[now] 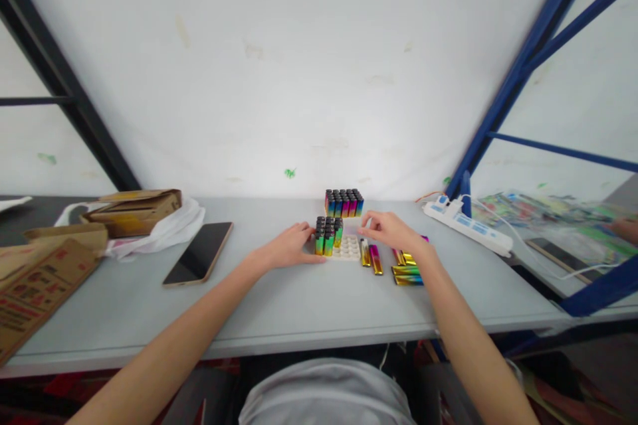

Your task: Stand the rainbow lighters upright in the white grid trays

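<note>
My left hand [292, 247] is at the left side of a white tray [346, 251] with round holes. Its thumb lies along the tray's front edge, and its fingers curve round the left side, beside several upright green-gold lighters [327, 239] standing in the tray. The holes on the right side show bare. Over the tray's back right corner is my right hand [387, 229], thumb and forefinger drawn close together; what they pinch, if anything, is too small to make out. Loose shiny lighters [375, 259] lie right of the tray, and more lighters [407, 273] lie partly behind my right forearm.
A block of upright lighters [343, 202] stands near the wall. On the left are a phone [199, 254], a white plastic bag [172, 229] and cardboard boxes [54, 279]. A white power strip [468, 226] with cables lies at the right, beside a blue metal frame [513, 80].
</note>
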Available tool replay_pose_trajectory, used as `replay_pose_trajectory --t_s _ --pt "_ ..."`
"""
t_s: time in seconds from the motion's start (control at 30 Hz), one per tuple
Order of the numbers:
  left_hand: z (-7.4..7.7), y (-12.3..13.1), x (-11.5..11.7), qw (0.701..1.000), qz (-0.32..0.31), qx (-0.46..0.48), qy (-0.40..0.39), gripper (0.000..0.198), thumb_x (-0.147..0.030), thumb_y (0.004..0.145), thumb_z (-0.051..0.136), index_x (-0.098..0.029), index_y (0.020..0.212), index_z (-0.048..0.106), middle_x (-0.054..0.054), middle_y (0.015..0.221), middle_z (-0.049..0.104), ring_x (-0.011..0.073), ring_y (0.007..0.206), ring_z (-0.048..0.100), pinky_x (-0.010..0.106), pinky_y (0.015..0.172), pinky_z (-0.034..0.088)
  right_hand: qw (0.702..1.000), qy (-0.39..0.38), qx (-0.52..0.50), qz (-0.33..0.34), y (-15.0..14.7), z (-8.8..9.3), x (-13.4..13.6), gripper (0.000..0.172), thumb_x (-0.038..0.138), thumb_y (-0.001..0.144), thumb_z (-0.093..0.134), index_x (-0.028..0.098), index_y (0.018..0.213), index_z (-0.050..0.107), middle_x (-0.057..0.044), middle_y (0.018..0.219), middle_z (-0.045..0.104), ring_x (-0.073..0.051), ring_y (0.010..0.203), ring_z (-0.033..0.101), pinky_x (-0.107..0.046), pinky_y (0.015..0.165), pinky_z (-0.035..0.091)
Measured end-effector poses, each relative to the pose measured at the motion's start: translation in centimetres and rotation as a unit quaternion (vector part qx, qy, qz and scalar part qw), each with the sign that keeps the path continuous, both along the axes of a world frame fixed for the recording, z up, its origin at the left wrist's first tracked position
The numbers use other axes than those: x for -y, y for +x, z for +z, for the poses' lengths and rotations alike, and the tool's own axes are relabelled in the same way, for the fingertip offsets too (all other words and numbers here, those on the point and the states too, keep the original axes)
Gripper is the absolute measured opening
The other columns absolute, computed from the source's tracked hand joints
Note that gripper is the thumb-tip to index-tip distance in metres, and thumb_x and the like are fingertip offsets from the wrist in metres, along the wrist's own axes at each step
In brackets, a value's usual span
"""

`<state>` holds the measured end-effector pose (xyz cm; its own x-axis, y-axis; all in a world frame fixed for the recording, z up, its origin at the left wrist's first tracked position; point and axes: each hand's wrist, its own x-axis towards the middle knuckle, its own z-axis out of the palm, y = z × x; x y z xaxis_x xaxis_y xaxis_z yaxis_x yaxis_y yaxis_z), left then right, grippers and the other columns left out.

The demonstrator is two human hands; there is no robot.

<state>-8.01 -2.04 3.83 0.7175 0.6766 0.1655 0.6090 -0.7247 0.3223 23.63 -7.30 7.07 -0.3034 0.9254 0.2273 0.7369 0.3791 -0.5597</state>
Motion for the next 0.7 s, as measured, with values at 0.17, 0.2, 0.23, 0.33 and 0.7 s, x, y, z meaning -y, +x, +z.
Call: replay_pose_trajectory --t_s 0.17,0.2,0.23,0.33,0.7 --pt "0.1 0.0 0.1 1.0 0.003 0.007 -0.003 0.063 -0.08 0.078 0.07 -0.02 0.097 0.07 0.012 0.104 0.068 0.0325 0.099 0.065 0.043 0.091 0.055 0.987 -0.159 0.004 0.009 3.5 -0.2 0.6 0.052 0.062 0.075 0.085 0.02 0.102 0.072 0.001 0.07 0.074 -0.016 0.057 0.059 -0.028 0.057 0.041" --pt "0.1 0.0 0.1 1.0 0.004 0.006 -0.003 0.063 -0.08 0.078 0.07 -0.02 0.097 0.07 0.012 0.104 0.068 0.0323 0.099 0.065 0.042 0.091 0.055 0.984 -0.18 0.004 0.014 3.5 -0.4 0.7 0.053 0.061 0.072 0.087 0.02 0.103 0.071 0.002 0.069 0.074 -0.016 0.056 0.059 -0.028 0.055 0.041" --pt "0.1 0.0 0.1 1.0 0.004 0.005 -0.002 0.063 -0.081 0.078 0.07 -0.02 0.096 0.07 0.011 0.104 0.068 0.0323 0.099 0.065 0.042 0.091 0.055 0.982 -0.19 0.006 0.018 3.4 -0.5 0.7 0.054 0.06 0.071 0.089 0.021 0.103 0.071 0.002 0.067 0.073 -0.016 0.054 0.059 -0.028 0.054 0.04" --pt "0.2 0.0 0.2 1.0 0.005 0.003 0.0 0.063 -0.081 0.078 0.069 -0.02 0.094 0.069 0.012 0.103 0.068 0.0331 0.099 0.065 0.043 0.09 0.055 0.983 -0.182 0.009 0.021 3.0 -1.2 0.3 0.05 0.053 0.069 0.092 0.023 0.103 0.07 0.003 0.065 0.073 -0.018 0.055 0.062 -0.029 0.054 0.041" --pt "0.5 0.0 0.4 1.0 0.007 -0.012 -0.009 0.064 -0.078 0.08 0.069 -0.019 0.103 0.068 0.014 0.109 0.067 0.0346 0.104 0.065 0.044 0.093 0.054 0.997 -0.007 -0.065 -0.05 1.7 -1.6 -1.5 0.021 0.042 0.094 0.062 0.021 0.092 0.064 -0.004 0.082 0.071 -0.022 0.081 0.068 -0.034 0.078 0.053"
